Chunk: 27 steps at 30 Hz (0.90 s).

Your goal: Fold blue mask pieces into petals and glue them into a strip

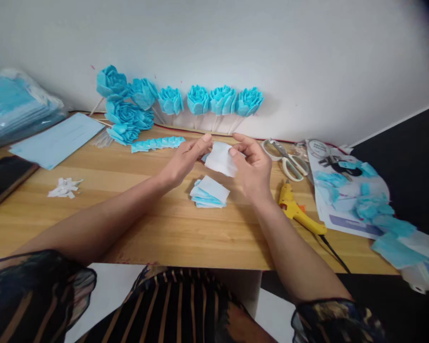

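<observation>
A small white square of thin non-woven fabric (pixel 219 159) is held up over the table between my hands. My right hand (pixel 253 166) pinches its right side, thumb in front and fingers behind. On the other side, my left hand (pixel 188 159) closes on the fabric's left edge, its fingertips partly hidden. Just below lies a loose stack of blue and white fabric squares (pixel 210 193). Behind my left hand runs a strip of folded blue pieces (pixel 158 144). Several blue fabric roses on sticks (pixel 198 101) lean against the wall.
White-handled scissors (pixel 289 162) and a yellow glue gun (pixel 300 214) lie to the right, near a printed sheet (pixel 343 214) with blue scraps. At left are white clippings (pixel 65 187), a dark phone-like object (pixel 5 178), a blue sheet (pixel 57 140) and a plastic-wrapped pack (pixel 19 109).
</observation>
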Tool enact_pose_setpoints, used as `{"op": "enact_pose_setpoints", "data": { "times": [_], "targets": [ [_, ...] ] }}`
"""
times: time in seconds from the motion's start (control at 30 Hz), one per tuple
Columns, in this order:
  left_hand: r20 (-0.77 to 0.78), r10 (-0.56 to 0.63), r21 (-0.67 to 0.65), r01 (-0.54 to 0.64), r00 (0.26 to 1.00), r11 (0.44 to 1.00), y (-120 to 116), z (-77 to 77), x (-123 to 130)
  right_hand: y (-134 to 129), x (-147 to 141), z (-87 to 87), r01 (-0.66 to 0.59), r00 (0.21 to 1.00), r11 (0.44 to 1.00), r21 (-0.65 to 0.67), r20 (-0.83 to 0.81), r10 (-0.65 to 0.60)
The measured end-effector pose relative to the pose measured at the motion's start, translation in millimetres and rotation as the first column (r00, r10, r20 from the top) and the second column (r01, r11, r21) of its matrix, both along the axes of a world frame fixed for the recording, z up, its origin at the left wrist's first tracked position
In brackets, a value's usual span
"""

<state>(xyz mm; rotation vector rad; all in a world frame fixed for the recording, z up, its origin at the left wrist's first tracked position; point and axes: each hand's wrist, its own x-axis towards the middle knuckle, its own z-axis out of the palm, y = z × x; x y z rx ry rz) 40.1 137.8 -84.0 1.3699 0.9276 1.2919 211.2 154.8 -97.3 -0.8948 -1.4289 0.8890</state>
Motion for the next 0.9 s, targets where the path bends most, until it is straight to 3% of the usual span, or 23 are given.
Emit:
{"op": "enact_pose_setpoints", "data": {
  "times": [0.17, 0.3, 0.4, 0.7, 0.9],
  "targets": [
    [-0.136, -0.01, -0.001, 0.01, 0.991, 1.0, 3, -3.9, -2, 0, 3, 2.3, 0.029, 0.998, 0.999, 0.023, 0.049, -0.03],
    [-0.273, 0.061, 0.068, -0.044, 0.96, 0.997, 1, -6.5, -1, -3, 4, 6.4, -0.049, 0.983, 0.995, 0.081, 0.181, 0.033],
    [-0.341, 0.07, 0.127, -0.027, 0.938, 0.991, -2, -4.7, 0, -5, 4, 7.7, -0.017, 0.965, 0.99, 0.143, 0.26, -0.021],
    [-0.206, 0.053, 0.187, -0.014, 0.977, 0.982, -5, 2.6, -4, 1, 7, 7.1, 0.034, 0.998, 0.998, 0.057, -0.059, -0.031],
    [-0.218, 0.03, 0.213, 0.018, 0.975, 0.977, -9, 3.4, -2, -1, 5, 8.7, 0.041, 0.998, 0.997, 0.06, -0.054, -0.037]
  ]
}}
